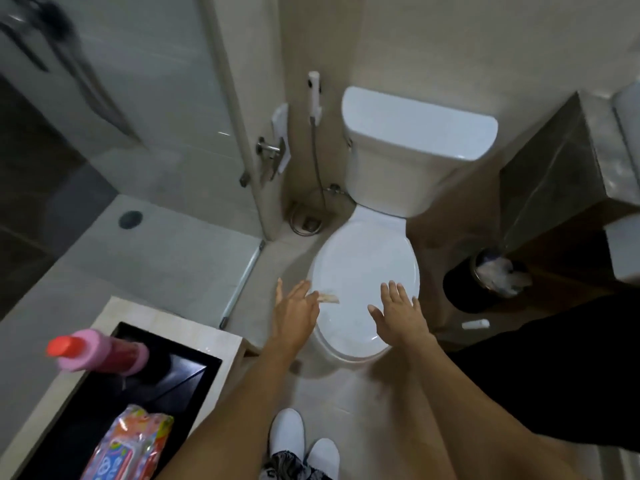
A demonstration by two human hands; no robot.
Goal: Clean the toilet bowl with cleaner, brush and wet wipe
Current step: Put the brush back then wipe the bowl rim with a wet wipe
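A person's left hand and right hand, each grip spread and empty, reach over the closed toilet lid. A pink cleaner bottle and wet wipes pack sit at lower left on the surface.

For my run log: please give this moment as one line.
toilet lid closed | left hand open, empty | right hand open, empty | cleaner bottle untouched

Both bare arms reach forward; the left hand and right hand seem empty, fingers spread.
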